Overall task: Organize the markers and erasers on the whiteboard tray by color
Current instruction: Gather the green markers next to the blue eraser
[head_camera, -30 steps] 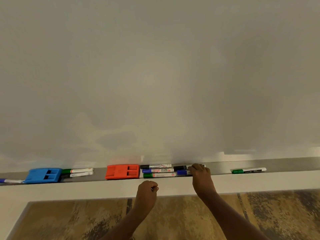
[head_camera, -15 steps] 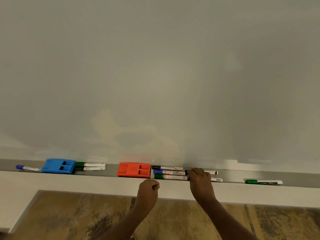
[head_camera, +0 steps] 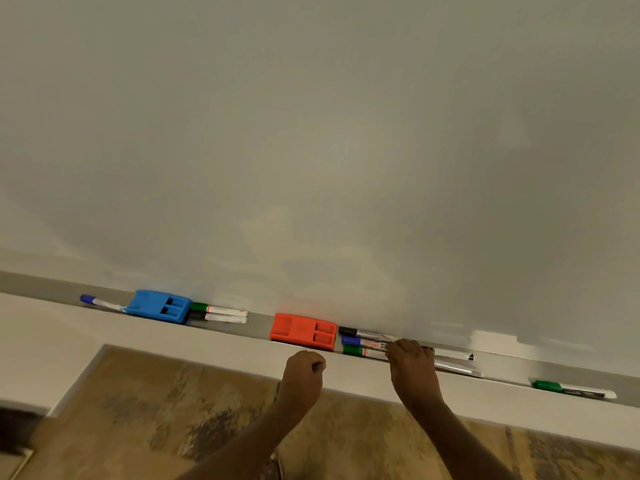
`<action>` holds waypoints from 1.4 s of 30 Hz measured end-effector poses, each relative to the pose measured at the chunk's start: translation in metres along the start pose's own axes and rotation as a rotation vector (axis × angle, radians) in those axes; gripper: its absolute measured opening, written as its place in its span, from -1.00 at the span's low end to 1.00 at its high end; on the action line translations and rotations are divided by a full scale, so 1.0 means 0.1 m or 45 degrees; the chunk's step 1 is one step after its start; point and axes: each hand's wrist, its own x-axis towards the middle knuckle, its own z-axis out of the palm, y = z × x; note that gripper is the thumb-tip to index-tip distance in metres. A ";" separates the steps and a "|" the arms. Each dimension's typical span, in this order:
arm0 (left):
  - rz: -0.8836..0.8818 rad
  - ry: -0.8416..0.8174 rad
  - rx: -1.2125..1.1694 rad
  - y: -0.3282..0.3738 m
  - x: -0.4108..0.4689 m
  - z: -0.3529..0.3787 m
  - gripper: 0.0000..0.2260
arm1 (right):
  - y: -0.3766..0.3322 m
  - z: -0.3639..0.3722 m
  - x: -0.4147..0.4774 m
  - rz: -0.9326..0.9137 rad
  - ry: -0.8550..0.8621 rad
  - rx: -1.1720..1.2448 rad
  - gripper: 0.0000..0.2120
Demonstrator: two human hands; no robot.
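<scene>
The whiteboard [head_camera: 311,133] fills most of my view, and its tray [head_camera: 256,322] runs along the bottom edge. On it, going right: a blue marker [head_camera: 98,301], the blue eraser [head_camera: 158,305], a green and a black marker [head_camera: 221,313], the orange eraser [head_camera: 303,332], then a stack of black, blue and green markers [head_camera: 360,341]. My right hand [head_camera: 412,362] rests over two more markers [head_camera: 453,362] there; whether its grip is clamped on one I cannot tell. My left hand [head_camera: 304,372] is fisted below the tray, holding nothing I can see. A lone green marker [head_camera: 571,389] lies well to the right. I judge sorting is mid-way; next I should draw one marker out toward its colour mates.
</scene>
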 end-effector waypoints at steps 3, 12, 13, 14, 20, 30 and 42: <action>-0.001 -0.008 -0.013 -0.09 0.02 -0.05 -0.83 | -0.05 0.02 0.02 0.009 -0.044 -0.001 -0.73; 0.039 -0.041 -0.066 -0.08 0.11 -0.05 -0.87 | -0.09 0.05 0.06 0.124 -0.153 -0.018 -0.81; 0.050 -0.041 -0.075 -0.05 0.12 -0.04 -0.88 | -0.09 0.05 0.06 0.131 -0.152 -0.022 -0.80; 0.060 -0.048 -0.083 -0.01 0.12 -0.02 -0.89 | -0.09 0.04 0.06 0.138 -0.150 -0.027 -0.78; 0.098 -0.155 -0.095 0.21 0.10 0.11 -0.73 | -0.07 0.01 0.07 0.234 -0.145 -0.020 -0.86; -0.003 -0.346 0.082 0.39 0.14 0.24 -0.63 | -0.05 0.12 0.07 0.350 -0.222 -0.063 -0.90; -0.064 -0.305 -0.010 0.43 0.16 0.33 -0.55 | 0.10 0.11 0.07 0.259 -0.301 -0.064 -0.68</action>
